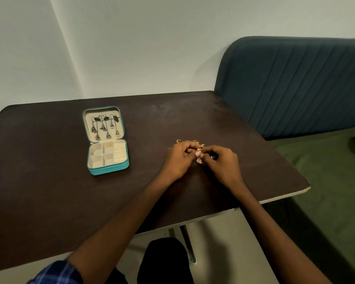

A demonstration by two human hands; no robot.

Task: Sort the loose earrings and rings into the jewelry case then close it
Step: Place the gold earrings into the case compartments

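— On the dark table, what can't you make out?

— Mostly the loose gold pieces behind the knuckles. The hands cover part of that cluster, so only three glints show above the fingers, and I cannot tell rings from earrings there. The right edge of the view cuts off the blue upholstered seat back, and a dark object on the green cushion is cropped too.

— Counts?

— One teal jewelry case, lying open, well apart to the left of the hands. Its lid panel carries dark dangling earrings; I count about six bell-shaped drops, but how many pairs they form is unclear. The cream tray below has four small compartments and a strip of ring rolls along the right; all of them look unfilled. Two hands, one gold earring between them.

— And the hands?

— Both curled. The left hand and the right hand meet fingertip to fingertip, each pinching the upper part of the gold earring, whose drop-shaped pendant hangs below the fingertips just above the table. A blue checked sleeve shows on the left arm at the bottom edge.
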